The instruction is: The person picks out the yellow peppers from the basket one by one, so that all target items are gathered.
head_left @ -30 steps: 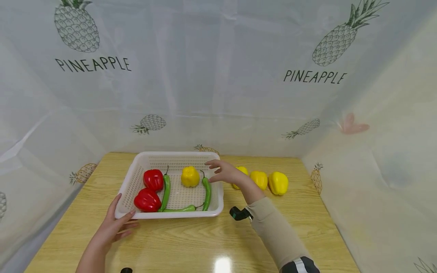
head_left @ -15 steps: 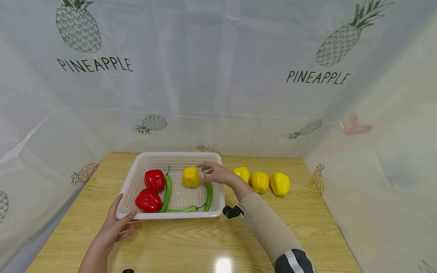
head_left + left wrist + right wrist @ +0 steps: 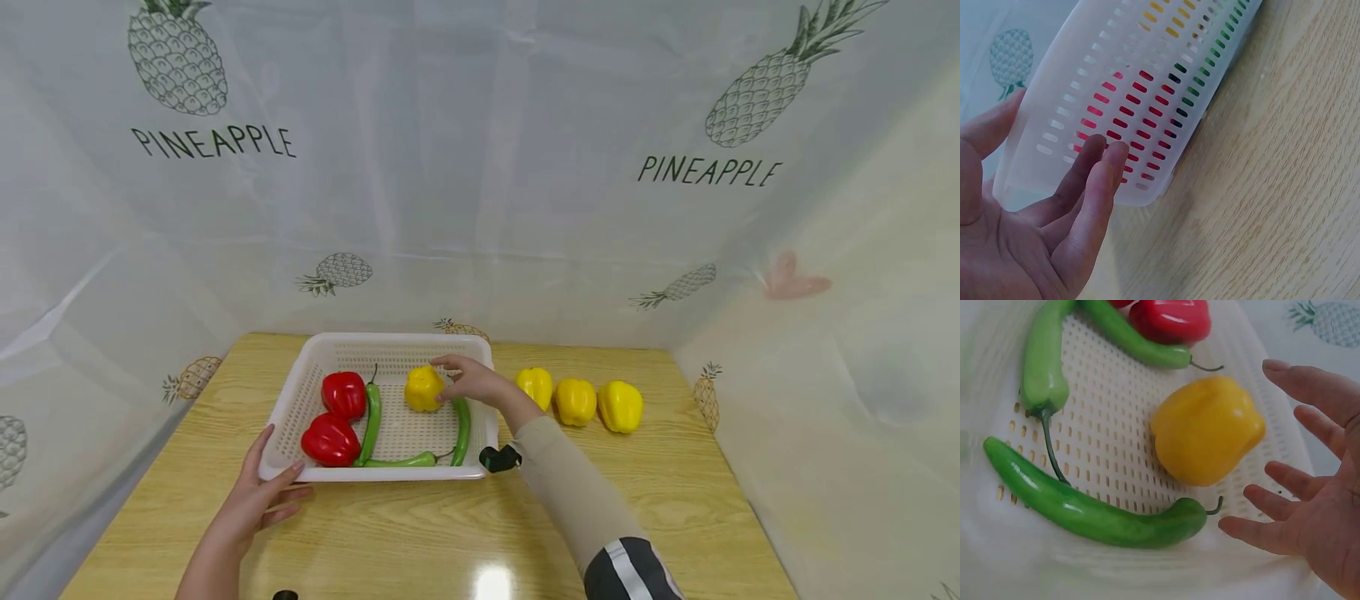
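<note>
A white perforated plastic basket (image 3: 390, 474) stands on the table, its front left corner held by my left hand (image 3: 243, 504). In the left wrist view one finger of that hand (image 3: 1066, 244) reaches behind the rim while others lie along the outer wall. Inside the basket is a yellow bell pepper (image 3: 423, 389). My right hand (image 3: 474, 382) reaches over it from the right, fingers spread; the right wrist view shows a gap between the fingers and the pepper (image 3: 1207, 431). Under the hand, the stem end of a green chili pepper (image 3: 461, 433) is hidden in the head view.
Two red bell peppers (image 3: 331, 440) sit at the basket's left, beside an upright-lying green chili (image 3: 371, 421). Another chili (image 3: 401, 461) lies along the front wall. Three yellow bell peppers (image 3: 576, 402) stand in a row on the table, right of the basket.
My right hand has moved left, from the basket's right side to beside the yellow bell pepper. The left hand stays at the corner. The head view has shifted slightly.
</note>
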Motion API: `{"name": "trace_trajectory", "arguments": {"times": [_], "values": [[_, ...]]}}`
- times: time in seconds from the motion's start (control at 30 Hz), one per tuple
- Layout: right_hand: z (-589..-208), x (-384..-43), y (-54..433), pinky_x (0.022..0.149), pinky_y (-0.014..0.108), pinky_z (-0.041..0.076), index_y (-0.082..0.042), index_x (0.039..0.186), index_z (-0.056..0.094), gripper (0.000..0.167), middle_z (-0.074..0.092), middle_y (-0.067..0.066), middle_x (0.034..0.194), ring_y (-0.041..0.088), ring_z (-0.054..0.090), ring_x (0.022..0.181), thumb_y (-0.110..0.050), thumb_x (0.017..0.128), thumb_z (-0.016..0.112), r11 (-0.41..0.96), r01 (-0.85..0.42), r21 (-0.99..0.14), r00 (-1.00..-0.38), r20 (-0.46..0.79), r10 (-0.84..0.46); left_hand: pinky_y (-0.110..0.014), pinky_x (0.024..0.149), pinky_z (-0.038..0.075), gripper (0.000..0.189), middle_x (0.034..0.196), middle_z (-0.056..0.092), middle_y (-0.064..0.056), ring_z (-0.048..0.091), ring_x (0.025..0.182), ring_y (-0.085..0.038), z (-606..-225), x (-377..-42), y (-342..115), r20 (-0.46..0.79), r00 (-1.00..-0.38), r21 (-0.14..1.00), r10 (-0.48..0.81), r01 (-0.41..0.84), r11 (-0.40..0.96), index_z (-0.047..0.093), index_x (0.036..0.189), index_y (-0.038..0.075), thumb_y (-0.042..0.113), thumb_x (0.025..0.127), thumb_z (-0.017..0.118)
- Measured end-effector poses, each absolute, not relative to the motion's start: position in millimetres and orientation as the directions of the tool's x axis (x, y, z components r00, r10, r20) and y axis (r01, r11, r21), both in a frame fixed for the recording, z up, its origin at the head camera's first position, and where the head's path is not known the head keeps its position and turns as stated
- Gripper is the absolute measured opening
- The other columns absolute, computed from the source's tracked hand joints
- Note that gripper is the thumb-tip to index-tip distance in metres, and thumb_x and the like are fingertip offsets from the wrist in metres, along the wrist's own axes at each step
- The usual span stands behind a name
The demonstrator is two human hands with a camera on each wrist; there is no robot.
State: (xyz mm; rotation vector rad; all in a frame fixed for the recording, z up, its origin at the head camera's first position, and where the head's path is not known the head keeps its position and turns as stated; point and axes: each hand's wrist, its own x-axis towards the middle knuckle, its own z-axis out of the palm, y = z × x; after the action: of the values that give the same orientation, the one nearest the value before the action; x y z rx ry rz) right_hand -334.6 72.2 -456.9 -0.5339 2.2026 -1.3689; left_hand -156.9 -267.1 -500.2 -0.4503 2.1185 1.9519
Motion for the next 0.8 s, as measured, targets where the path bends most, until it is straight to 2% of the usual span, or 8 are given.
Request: {"name": "trace_trajectory", "arguments": {"times": [0.2, 0.37, 0.67, 0.8], "values": [[-463, -341, 68, 0.106, 0.053, 0.035, -0.012, 0.146, 0.045, 0.069, 0.030, 0.019, 0.154, 0.043, 0.031, 0.136, -0.007, 0.084, 0.075, 0.395, -0.039, -0.918, -0.800, -0.208, -0.562, -0.043, 0.077, 0.057, 0.093, 0.135, 0.050, -0.017, 0.070, 0.093, -0.027, -501, -156, -268, -0.356, -0.932, 0.931, -0.072, -0.360, 0.063, -0.010, 0.155, 0.039, 0.027, 0.097, 0.063], [-468, -344, 64, 0.108, 0.054, 0.031, -0.013, 0.147, 0.044, 0.071, 0.028, 0.019, 0.154, 0.043, 0.027, 0.139, -0.009, 0.083, 0.076, 0.386, -0.025, -0.922, -0.793, -0.217, -0.569, -0.042, 0.075, 0.057, 0.092, 0.130, 0.055, -0.011, 0.070, 0.092, -0.027, -502, -154, -268, -0.347, -0.935, 0.934, -0.074, -0.352, 0.061, -0.008, 0.155, 0.039, 0.026, 0.097, 0.062], [-480, -347, 53, 0.110, 0.049, 0.030, -0.019, 0.148, 0.043, 0.077, 0.033, 0.014, 0.153, 0.034, 0.032, 0.138, -0.013, 0.081, 0.079, 0.427, -0.064, -0.902, -0.817, -0.199, -0.542, -0.041, 0.076, 0.057, 0.091, 0.138, 0.048, -0.018, 0.069, 0.094, -0.027, -504, -155, -266, -0.343, -0.936, 0.935, -0.082, -0.349, 0.064, -0.007, 0.155, 0.040, 0.027, 0.097, 0.062], [-485, -349, 47, 0.109, 0.047, 0.032, -0.019, 0.149, 0.041, 0.078, 0.035, 0.012, 0.152, 0.032, 0.036, 0.135, -0.014, 0.081, 0.079, 0.443, -0.082, -0.893, -0.820, -0.192, -0.539, -0.040, 0.076, 0.057, 0.092, 0.134, 0.052, -0.016, 0.069, 0.094, -0.026, -502, -154, -265, -0.355, -0.930, 0.930, -0.089, -0.362, 0.067, -0.008, 0.155, 0.040, 0.028, 0.097, 0.062]]}}
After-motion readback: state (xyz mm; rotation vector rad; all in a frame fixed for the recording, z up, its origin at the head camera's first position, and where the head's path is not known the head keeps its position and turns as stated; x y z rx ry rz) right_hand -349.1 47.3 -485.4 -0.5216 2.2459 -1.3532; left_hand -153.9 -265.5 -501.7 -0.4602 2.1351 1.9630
